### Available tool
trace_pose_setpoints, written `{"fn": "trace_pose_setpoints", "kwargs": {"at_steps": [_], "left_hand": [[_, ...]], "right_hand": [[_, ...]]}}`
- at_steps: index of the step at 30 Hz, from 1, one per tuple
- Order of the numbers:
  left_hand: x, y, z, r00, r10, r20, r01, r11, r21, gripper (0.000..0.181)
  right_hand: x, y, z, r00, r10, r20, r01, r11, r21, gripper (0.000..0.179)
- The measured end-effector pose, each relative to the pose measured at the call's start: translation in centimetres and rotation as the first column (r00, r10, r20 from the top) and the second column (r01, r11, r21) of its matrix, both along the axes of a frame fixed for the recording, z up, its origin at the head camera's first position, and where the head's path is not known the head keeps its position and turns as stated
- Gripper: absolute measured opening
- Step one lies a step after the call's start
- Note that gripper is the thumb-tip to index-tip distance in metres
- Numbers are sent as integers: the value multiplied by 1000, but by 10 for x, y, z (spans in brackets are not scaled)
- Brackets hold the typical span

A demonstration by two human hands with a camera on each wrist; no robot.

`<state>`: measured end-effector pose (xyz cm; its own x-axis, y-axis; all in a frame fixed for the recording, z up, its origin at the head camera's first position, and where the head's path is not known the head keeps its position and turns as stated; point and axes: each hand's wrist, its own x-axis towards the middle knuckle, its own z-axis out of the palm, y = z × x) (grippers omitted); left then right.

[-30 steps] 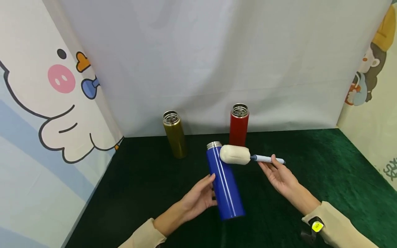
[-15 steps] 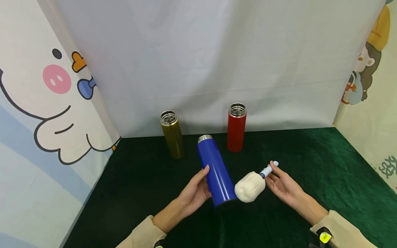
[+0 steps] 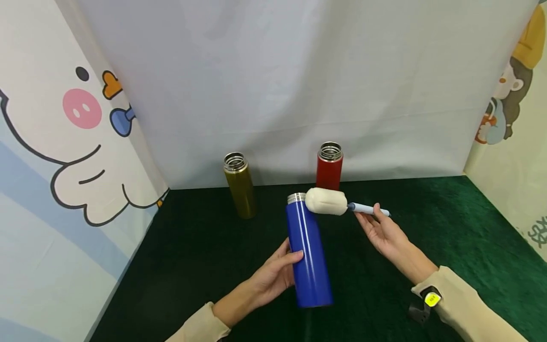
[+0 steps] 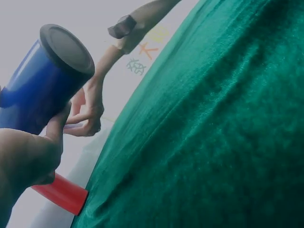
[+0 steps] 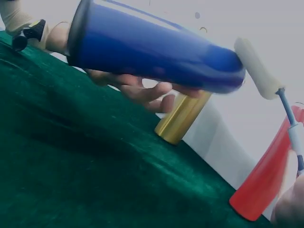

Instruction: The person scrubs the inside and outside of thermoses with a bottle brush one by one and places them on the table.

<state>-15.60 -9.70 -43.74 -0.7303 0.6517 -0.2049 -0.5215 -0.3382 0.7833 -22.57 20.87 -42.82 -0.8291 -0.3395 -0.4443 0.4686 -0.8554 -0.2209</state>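
My left hand (image 3: 273,273) grips a blue bottle (image 3: 308,256) round its lower half, thumb across the front. The bottle is held up over the green cloth, leaning slightly, with its bare steel mouth upward. In my right hand (image 3: 386,235) is a sponge bottle brush (image 3: 326,201), pinched by its pale blue handle between thumb and fingers. The brush lies nearly level, and its cream sponge head is right at the bottle's upper side, just below the neck. From the left wrist view the dark base (image 4: 69,47) of the bottle shows. The right wrist view shows left fingers (image 5: 142,92) under the bottle.
A gold bottle (image 3: 241,190) without a lid stands at the back left of the green cloth (image 3: 192,256). Behind the brush stands a lidless red bottle (image 3: 329,173), partly hidden by the sponge. A white curtain (image 3: 273,85) hangs at the back edge.
The sponge head has moved from beside the blue bottle's base up to its shoulder. The bottle has shifted a little down and right and become more upright. Both hands keep their hold.
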Motion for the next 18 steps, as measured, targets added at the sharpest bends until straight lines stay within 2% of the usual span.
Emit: {"fn": "trace_pose_setpoints", "kwargs": {"at_steps": [4, 7, 9, 11, 14, 16, 18], "left_hand": [[-1, -1, 0, 998, 28, -49, -28, 1000, 0, 76], [-3, -1, -1, 998, 21, -52, -20, 999, 25, 74], [-3, -1, -1, 999, 6, -32, -5, 999, 43, 71], [-4, -1, -1, 1000, -14, -6, 14, 998, 53, 68], [-4, 0, 1, 999, -19, 51, 16, 998, 66, 68], [-4, 1, 2, 997, -14, 73, 9, 997, 72, 71], [-3, 1, 3, 996, -9, 88, 2, 997, 80, 74]], "right_hand": [[9, 2, -8, 999, 44, 25, -45, 998, 40, 68], [17, 6, -16, 992, 119, 33, -121, 989, 83, 45], [22, 11, -22, 984, 180, 5, -179, 978, 105, 27], [25, 18, -27, 968, 248, -46, -240, 961, 140, 17], [29, 26, -31, 926, 349, -142, -315, 924, 215, 24], [29, 30, -31, 900, 394, -185, -342, 903, 261, 28], [28, 32, -30, 891, 404, -207, -345, 899, 269, 28]]}}
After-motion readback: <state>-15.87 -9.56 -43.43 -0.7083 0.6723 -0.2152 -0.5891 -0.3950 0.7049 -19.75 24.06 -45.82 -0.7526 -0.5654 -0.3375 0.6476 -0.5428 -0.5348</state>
